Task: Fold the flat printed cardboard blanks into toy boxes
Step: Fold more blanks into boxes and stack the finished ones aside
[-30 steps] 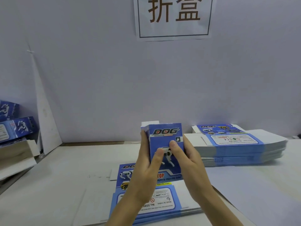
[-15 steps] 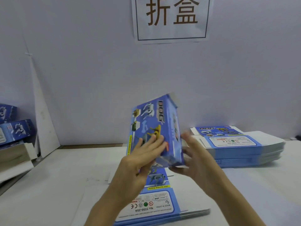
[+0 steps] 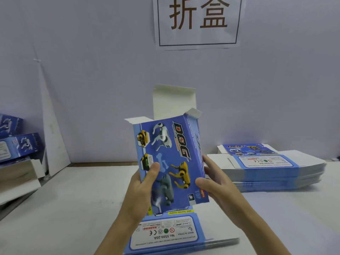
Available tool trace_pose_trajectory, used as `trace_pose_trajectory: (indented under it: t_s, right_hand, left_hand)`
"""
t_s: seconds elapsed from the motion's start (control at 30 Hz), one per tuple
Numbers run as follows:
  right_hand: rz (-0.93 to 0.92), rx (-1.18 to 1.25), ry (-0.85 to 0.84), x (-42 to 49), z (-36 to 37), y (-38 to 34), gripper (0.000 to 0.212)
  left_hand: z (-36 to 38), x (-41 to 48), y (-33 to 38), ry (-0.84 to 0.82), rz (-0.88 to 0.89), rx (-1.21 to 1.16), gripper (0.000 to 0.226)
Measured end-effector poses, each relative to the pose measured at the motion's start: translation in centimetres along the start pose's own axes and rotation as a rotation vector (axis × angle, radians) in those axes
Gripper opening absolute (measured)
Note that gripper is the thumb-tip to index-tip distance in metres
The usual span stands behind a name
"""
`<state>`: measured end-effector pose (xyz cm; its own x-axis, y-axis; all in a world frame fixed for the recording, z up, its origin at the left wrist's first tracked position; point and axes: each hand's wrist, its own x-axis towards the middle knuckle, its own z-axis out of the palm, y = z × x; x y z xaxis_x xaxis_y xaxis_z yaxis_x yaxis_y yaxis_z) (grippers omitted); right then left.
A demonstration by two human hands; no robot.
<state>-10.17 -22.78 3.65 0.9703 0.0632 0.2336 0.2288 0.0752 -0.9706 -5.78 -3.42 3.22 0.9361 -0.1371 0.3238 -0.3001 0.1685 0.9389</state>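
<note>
I held the box [image 3: 171, 162] upright over the blanks [image 3: 165, 234] at the tabletop's [image 3: 73, 208] near edge, left hand [image 3: 139, 192] and right hand [image 3: 219, 188] each gripping a side. Top lid [image 3: 173, 102] stood open. Next, probably: side flaps [image 3: 138, 120] in, tuck lid.

Head-worn, wide-angle, single view. Looks forward and slightly down over the desk [image 3: 73, 208] toward the wall [image 3: 92, 89] and its paper sign [image 3: 198, 23]. Sits near the left hand [image 3: 141, 188] and right hand [image 3: 219, 190], both gripping the toy box [image 3: 171, 162] at mid-frame, forearms entering from the bottom edge.
</note>
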Motion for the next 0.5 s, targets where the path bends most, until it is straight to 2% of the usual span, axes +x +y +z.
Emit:
trace_pose_trajectory:
  t_s: [0.17,0.27,0.33,0.4,0.47,0.5]
  right_hand:
    - [0.001,-0.140,0.013,-0.1,0.5,0.0,0.088]
    - [-0.023,-0.060,-0.003,-0.1,0.7,0.4,0.072]
    - [-0.032,0.053,-0.009,-0.1,0.8,0.6,0.061]
    - [-0.040,0.114,0.014,0.1,1.0,0.9,0.055]
    - [-0.026,0.074,-0.008,0.4,1.1,1.4,0.058]
    - [0.000,0.046,-0.021,0.6,1.3,1.6,0.059]
  left_hand:
    - [0.5,-0.5,0.3,-0.028,0.072,0.049,0.048]
    - [-0.1,-0.4,1.4,-0.091,0.065,0.051,0.048]
    - [-1.8,0.2,1.8,-0.259,-0.012,0.043,0.068]
    - [-3.6,0.5,2.0,-0.409,-0.163,0.044,0.084]
    - [-4.7,0.5,1.5,-0.480,-0.254,0.018,0.082]
    - [-5.1,0.6,1.0,-0.463,-0.267,-0.001,0.077]
